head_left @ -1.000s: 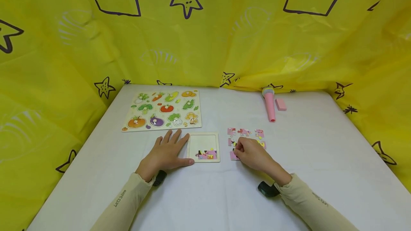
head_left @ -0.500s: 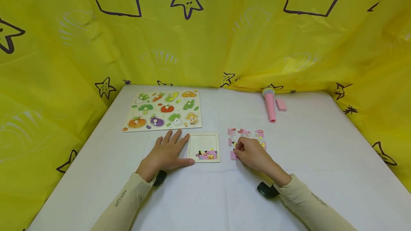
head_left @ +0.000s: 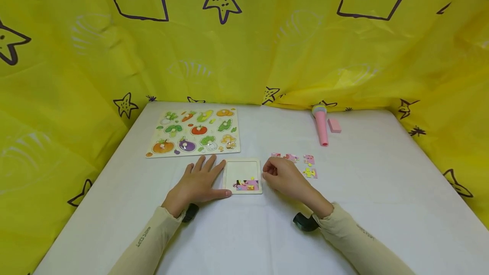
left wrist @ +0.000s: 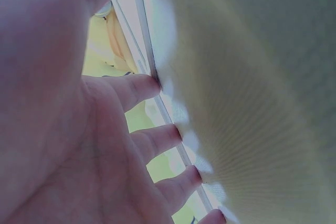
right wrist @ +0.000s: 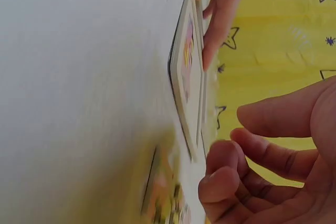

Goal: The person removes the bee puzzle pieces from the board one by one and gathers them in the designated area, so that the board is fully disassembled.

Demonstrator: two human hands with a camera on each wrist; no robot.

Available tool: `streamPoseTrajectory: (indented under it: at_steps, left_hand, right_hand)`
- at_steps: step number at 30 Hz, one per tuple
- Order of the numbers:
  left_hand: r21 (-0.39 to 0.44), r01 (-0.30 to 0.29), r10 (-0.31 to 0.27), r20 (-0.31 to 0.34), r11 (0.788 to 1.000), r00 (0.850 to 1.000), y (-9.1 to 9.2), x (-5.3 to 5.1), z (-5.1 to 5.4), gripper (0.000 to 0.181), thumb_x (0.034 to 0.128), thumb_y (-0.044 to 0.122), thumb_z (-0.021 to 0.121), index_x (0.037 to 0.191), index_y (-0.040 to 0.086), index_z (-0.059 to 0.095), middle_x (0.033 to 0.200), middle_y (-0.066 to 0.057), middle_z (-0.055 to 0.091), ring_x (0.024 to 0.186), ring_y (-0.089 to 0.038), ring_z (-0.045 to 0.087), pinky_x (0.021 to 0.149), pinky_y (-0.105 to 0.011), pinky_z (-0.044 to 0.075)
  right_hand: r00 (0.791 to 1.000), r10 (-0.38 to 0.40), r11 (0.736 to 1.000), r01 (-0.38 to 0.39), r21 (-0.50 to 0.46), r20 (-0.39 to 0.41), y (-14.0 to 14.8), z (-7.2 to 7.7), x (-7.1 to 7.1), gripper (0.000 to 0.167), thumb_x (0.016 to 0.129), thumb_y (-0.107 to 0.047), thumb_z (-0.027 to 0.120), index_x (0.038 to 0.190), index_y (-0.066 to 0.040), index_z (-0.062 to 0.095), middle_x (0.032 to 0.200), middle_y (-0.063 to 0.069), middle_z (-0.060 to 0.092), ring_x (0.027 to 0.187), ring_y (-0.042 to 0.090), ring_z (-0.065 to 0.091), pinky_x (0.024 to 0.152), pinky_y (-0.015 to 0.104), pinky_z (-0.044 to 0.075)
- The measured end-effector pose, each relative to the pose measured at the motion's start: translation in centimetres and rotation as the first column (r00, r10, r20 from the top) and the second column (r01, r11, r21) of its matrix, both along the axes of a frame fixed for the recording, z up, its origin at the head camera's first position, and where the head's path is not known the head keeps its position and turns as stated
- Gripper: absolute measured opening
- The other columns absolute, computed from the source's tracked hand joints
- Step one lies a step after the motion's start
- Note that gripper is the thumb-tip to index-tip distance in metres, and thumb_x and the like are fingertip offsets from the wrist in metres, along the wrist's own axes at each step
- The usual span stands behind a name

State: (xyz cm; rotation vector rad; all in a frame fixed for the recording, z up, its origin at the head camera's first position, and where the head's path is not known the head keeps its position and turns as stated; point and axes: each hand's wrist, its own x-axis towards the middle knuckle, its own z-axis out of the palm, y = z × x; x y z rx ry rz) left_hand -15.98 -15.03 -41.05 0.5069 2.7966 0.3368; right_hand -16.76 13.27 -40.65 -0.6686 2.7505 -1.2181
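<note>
A small square puzzle tray (head_left: 241, 169) lies mid-table with a few joined pink and yellow pieces (head_left: 246, 184) along its lower right. My left hand (head_left: 198, 180) rests spread beside it, thumb at the tray's lower left corner and a finger at its upper left corner. Just right of the tray is my right hand (head_left: 288, 177), its fingers curled over the loose puzzle pieces. In the right wrist view that hand (right wrist: 262, 166) has thumb and fingertips close together; no piece shows between them. Loose pieces (head_left: 310, 173) (right wrist: 163, 192) lie beyond and under it; some are hidden.
A vegetable peg puzzle board (head_left: 195, 133) lies at the back left. A pink toy microphone (head_left: 321, 126) and a pink block (head_left: 334, 125) lie at the back right. Yellow patterned cloth (head_left: 244, 46) hangs behind and at both sides of the white table (head_left: 244, 241).
My right hand has moved left from the loose pieces to the tray's right edge, uncovering a yellow piece at the right. My left hand stays in place.
</note>
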Motion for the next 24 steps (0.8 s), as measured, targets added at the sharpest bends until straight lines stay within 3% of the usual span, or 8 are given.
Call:
streamPoseTrajectory:
  at_steps: [8, 19, 24]
  left_hand:
    - [-0.009, -0.004, 0.004, -0.004, 1.000, 1.000, -0.1, -0.1, -0.2, 0.099, 0.0946, 0.066, 0.072, 0.170, 0.014, 0.034, 0.176, -0.020, 0.020, 0.159, -0.051, 0.013, 0.122, -0.071, 0.017]
    - [-0.005, -0.008, 0.008, -0.007, 1.000, 1.000, 0.0, 0.0, 0.0, 0.099, 0.0944, 0.065, 0.072, 0.169, 0.013, 0.034, 0.175, -0.021, 0.021, 0.159, -0.051, 0.014, 0.122, -0.073, 0.017]
    - [0.000, -0.005, 0.005, -0.006, 1.000, 1.000, 0.0, 0.1, 0.0, 0.098, 0.0953, 0.064, 0.072, 0.169, 0.012, 0.034, 0.175, -0.021, 0.020, 0.159, -0.051, 0.014, 0.121, -0.073, 0.017]
  right_hand:
    - [0.991, 0.133, 0.991, -0.133, 0.005, 0.012, -2.6, -0.1, -0.2, 0.006, 0.095, -0.002, 0.071, 0.102, -0.002, 0.070, 0.094, 0.002, 0.065, 0.084, 0.016, 0.060, 0.078, 0.034, 0.053]
    - [0.975, 0.221, 0.963, -0.212, 0.168, -0.034, -4.0, -0.3, -0.1, 0.016, 0.094, -0.007, 0.077, 0.109, -0.003, 0.073, 0.100, 0.003, 0.061, 0.089, 0.017, 0.056, 0.081, 0.034, 0.051]
    - [0.964, 0.264, 0.943, -0.260, 0.207, 0.008, -4.4, -0.1, -0.2, 0.022, 0.096, -0.007, 0.075, 0.118, -0.007, 0.073, 0.104, 0.006, 0.058, 0.084, 0.017, 0.056, 0.075, 0.035, 0.049]
